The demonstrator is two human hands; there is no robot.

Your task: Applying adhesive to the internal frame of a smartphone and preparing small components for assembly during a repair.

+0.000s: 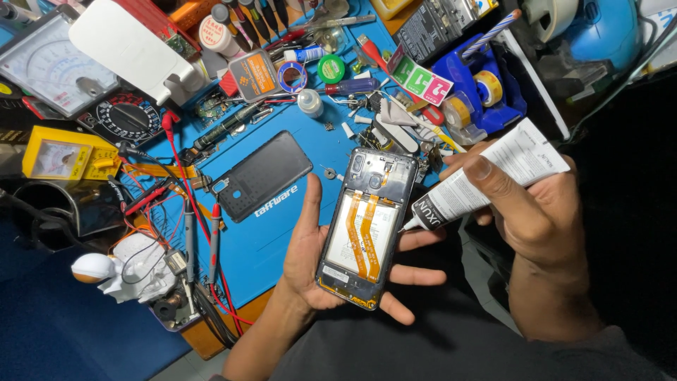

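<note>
Cluttered with tools, the tabletop [282, 247] carries a blue work mat across the upper and middle left of the frame. Low in the centre, the left hand [310, 261] cradles 1 opened phone [365, 227] from beneath, palm up, thumb along its left edge and fingers spread past its right edge, so this grip is closed loosely on the phone. The phone has its back removed: a dark frame, a pale battery, and 2 orange flat cables running lengthwise over it. Its long axis runs nearly top to bottom in the frame, camera end pointing up toward the tools, lower end tilted slightly left.

At centre right, the right hand [536, 212] is wrapped tightly on 1 white glue tube [486, 182] with dark print. The tube lies diagonally, its crimped end toward the upper right and its thin nozzle pointing down-left, the tip at the phone's right edge.

On the mat, left of the phone, lies 1 dark back cover [262, 176], slanted. Beside it, 2 red-tipped probe leads [201, 240] trail down. 2 analogue meters [46, 63] sit at the upper left, and 2 yellow tape rolls [472, 99] sit in a blue holder at the upper right.
</note>
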